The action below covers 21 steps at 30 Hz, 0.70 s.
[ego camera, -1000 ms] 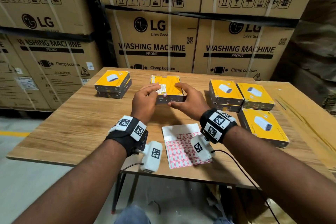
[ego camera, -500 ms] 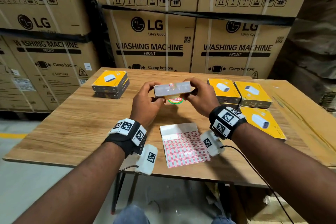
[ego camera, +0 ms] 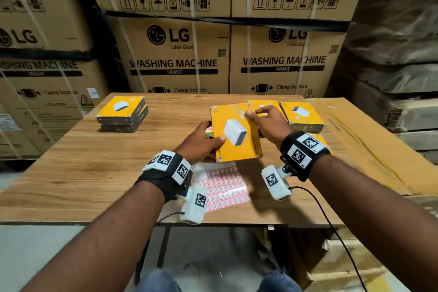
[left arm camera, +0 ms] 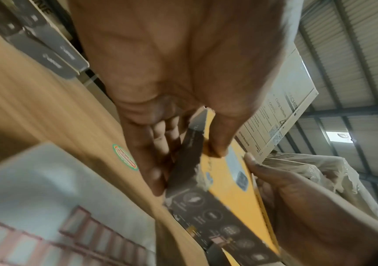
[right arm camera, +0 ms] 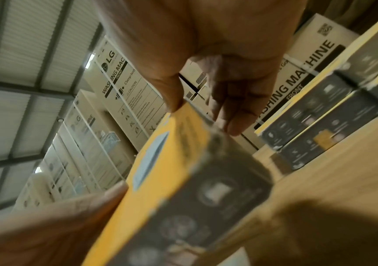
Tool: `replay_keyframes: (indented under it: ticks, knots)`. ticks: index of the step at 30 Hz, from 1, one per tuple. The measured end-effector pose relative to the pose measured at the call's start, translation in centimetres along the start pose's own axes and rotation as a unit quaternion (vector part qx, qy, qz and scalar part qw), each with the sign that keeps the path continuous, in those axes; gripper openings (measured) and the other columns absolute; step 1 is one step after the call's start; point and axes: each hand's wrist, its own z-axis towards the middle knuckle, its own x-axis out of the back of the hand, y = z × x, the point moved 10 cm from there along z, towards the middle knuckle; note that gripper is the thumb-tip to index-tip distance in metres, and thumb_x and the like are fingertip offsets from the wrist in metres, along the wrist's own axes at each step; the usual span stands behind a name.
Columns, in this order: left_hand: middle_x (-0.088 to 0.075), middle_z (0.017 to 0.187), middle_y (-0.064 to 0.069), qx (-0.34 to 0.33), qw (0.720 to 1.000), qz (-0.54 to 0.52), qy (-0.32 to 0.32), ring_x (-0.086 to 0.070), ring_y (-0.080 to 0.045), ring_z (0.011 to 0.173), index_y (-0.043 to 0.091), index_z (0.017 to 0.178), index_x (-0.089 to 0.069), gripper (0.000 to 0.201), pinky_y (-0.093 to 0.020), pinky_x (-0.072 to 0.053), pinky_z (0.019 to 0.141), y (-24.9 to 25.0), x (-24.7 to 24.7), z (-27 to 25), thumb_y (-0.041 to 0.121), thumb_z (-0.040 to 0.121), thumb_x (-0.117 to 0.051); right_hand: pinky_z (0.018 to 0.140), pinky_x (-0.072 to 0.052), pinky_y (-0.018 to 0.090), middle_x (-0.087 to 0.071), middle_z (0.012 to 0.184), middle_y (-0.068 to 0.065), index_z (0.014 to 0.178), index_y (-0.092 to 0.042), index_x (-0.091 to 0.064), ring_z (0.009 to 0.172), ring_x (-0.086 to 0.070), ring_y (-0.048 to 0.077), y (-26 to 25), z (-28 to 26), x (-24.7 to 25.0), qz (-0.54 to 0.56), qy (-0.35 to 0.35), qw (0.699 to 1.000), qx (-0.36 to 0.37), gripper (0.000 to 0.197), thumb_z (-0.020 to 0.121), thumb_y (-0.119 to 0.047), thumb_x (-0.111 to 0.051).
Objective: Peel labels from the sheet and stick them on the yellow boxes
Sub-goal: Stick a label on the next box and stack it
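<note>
label sheet: I see it flat on the table, nearest edge, right under my wrists. Probably parked there so either hand can drop straight onto it for the next peel.
left hand: clamps the held box at its near-left side, thumb on the yellow face, fingers beneath.
right hand: pinches the far-right corner of that box, thumb on top. Opposite corners, so I read it as a two-handed turn-and-inspect grip.
held box: lifted off the table, tilted, printed face toward me, above the sheet. I can't spot a new label on this face; the side panels are too blurred to tell.
round sticker: red and green, on the tabletop just past my left fingers. Not from the sheet by the look of it.
right boxes: yellow, clustered beyond my right hand, some stacked; my guess is the pending supply.
left stack: two yellow boxes, well apart at far left; likely the finished pile.
cartons: big washing-machine boxes walling off the back.
</note>
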Motion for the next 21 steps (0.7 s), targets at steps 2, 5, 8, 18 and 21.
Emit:
replay_keyframes:
  ticks: [2, 5, 8, 18, 21]
  knots:
    - [-0.069, 0.107, -0.013, 0.019, 0.999, -0.021, 0.021, -0.067, -0.022, 0.07, 0.021, 0.136, -0.035, 0.055, -0.029, -0.051, 0.053, -0.4, -1.2, 0.7, 0.032, 0.091, -0.066, 0.066, -0.05, 0.033, -0.06, 0.101, 0.008, 0.116, -0.016, -0.045, 0.083, -0.061, 0.021, 1.1, -0.5, 1.3, -0.046, -0.007, 0.999, -0.014, 0.048, 0.086, -0.045, -0.07]
    - [-0.069, 0.094, -0.009, 0.04, 0.996, -0.068, 0.035, -0.063, -0.016, 0.062, 0.014, 0.135, -0.038, 0.052, -0.025, -0.045, 0.049, -0.6, -3.5, 1.7, 0.032, 0.094, -0.063, 0.084, -0.054, 0.037, -0.057, 0.122, 0.004, 0.128, -0.018, -0.041, 0.105, -0.06, 0.021, 2.2, -1.8, 2.7, -0.112, -0.06, 0.992, -0.021, 0.068, 0.078, -0.046, -0.078]
    - [-0.065, 0.081, -0.004, 0.043, 0.996, -0.072, 0.018, -0.061, -0.011, 0.052, 0.008, 0.13, -0.047, 0.046, -0.022, -0.044, 0.043, -0.6, -6.7, 2.9, 0.032, 0.094, -0.062, 0.091, -0.047, 0.03, -0.049, 0.129, 0.0, 0.141, -0.01, -0.035, 0.11, -0.051, 0.016, 2.4, -3.8, 4.9, -0.156, -0.086, 0.984, -0.006, 0.083, 0.077, -0.037, -0.081]
    - [-0.06, 0.073, -0.003, -0.003, 0.998, 0.052, -0.025, -0.055, -0.022, 0.06, 0.016, 0.097, -0.059, 0.026, -0.033, -0.047, 0.06, 2.9, -17.4, 4.4, 0.04, 0.088, -0.062, 0.1, -0.04, 0.028, -0.045, 0.147, 0.005, 0.146, -0.018, -0.038, 0.129, -0.046, 0.021, 6.0, -5.7, 13.8, -0.29, -0.08, 0.954, -0.002, 0.096, 0.067, -0.032, -0.09]
    - [-0.071, 0.094, -0.008, -0.026, 0.994, 0.103, -0.014, -0.067, -0.031, 0.083, 0.024, 0.091, -0.064, 0.036, -0.044, -0.055, 0.077, 3.7, -19.2, 5.0, 0.054, 0.073, -0.06, 0.101, -0.042, 0.032, -0.047, 0.146, 0.005, 0.146, -0.018, -0.038, 0.128, -0.047, 0.022, 7.0, -5.6, 15.8, -0.308, -0.06, 0.949, -0.009, 0.096, 0.066, -0.033, -0.089]
